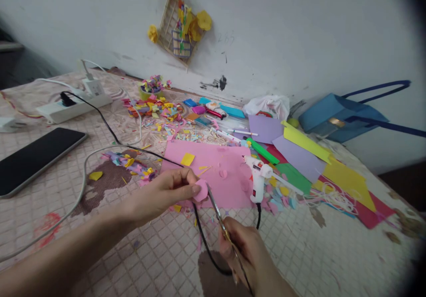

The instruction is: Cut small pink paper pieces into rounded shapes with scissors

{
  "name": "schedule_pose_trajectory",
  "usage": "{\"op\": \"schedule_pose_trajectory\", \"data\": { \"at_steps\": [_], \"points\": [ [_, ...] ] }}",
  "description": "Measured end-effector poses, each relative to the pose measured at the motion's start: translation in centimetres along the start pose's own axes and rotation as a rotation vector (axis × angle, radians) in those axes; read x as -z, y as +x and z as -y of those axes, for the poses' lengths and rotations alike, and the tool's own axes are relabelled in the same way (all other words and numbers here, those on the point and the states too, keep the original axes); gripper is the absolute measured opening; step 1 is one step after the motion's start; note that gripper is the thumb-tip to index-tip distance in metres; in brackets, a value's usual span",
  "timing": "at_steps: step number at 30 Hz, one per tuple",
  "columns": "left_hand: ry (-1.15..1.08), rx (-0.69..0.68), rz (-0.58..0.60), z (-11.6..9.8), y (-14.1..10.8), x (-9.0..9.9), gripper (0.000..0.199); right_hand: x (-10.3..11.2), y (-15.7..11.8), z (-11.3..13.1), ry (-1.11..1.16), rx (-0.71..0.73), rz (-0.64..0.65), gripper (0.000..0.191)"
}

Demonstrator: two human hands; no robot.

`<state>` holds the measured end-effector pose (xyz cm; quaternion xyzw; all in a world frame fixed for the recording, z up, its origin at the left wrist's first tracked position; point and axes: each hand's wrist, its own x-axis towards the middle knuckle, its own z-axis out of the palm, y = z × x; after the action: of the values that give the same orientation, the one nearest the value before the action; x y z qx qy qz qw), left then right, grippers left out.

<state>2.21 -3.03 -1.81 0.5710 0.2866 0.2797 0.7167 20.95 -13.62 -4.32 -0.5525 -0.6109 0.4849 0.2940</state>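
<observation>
Between the thumb and fingers of my left hand (178, 188) is a small rounded piece of pink paper (201, 191). My right hand (244, 250) grips a pair of scissors (218, 215) by the handles, and the blade tips touch the right edge of that piece. Beneath and beyond both lies a pink paper sheet (203, 152) with a yellow square (188, 159) and thin yellow scraps on it. A white glue gun (258, 179) rests on the right edge of the sheet.
A phone (41, 157) and a power strip (73, 106) lie at the left, with cables crossing the table. Paper scraps (156, 106) spread behind the pink sheet. Coloured sheets (299, 157), white string (336, 199) and a blue bag (339, 115) are at the right.
</observation>
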Motion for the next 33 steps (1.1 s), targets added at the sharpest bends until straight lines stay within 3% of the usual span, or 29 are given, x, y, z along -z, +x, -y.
{"op": "schedule_pose_trajectory", "data": {
  "at_steps": [9, 23, 33],
  "points": [
    [-0.009, 0.024, 0.045, -0.2, 0.0, 0.1, 0.018, 0.1, -0.4, -0.5, -0.002, -0.045, 0.050, 0.054],
    [0.044, 0.001, 0.142, 0.3, 0.0, 0.3, 0.015, 0.3, -0.7, -0.1, -0.058, 0.018, 0.042, 0.056],
    [0.089, 0.013, 0.213, 0.4, 0.0, 0.9, 0.014, 0.3, -1.5, 0.2, 0.045, -0.071, 0.085, 0.058]
  ]
}}
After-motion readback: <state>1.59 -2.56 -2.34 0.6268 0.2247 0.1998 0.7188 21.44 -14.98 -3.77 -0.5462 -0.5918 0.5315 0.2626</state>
